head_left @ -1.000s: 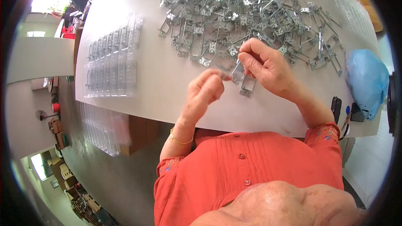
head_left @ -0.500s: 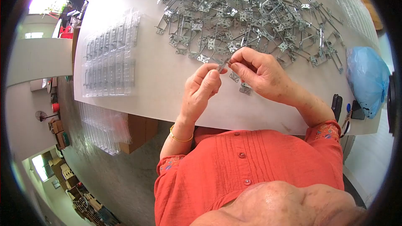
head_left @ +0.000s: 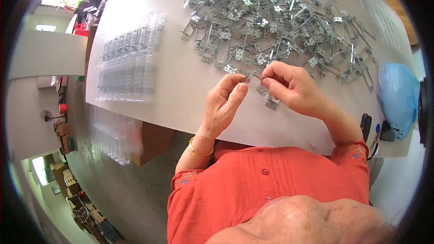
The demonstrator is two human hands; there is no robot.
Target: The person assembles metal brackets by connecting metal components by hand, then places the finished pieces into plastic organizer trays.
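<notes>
Pale bench point(head_left: 181, 95) reaches from the person's red shirt point(head_left: 235, 176) out to twelve o'clock, with grey floor point(head_left: 140, 185) between seven and eight. Near the bench's middle, the left hand point(head_left: 226, 97) has its grip pinched almost closed, thumb and forefinger on a small metal bracket point(head_left: 249, 77). At the bracket's three-o'clock end, the right hand point(head_left: 294, 88) pinches it too, grip equally narrow. Another bracket point(head_left: 271, 103) shows at five o'clock from that pinch, partly hidden by the right hand; whether they touch, I cannot tell.

Counting from the hands, a tangled heap point(head_left: 280, 25) of brackets lies at one o'clock, clear trays point(head_left: 129, 61) between nine and ten, a blue bag point(head_left: 398, 95) at three, a black case point(head_left: 366, 124) at four, a brown box point(head_left: 156, 142) at eight.
</notes>
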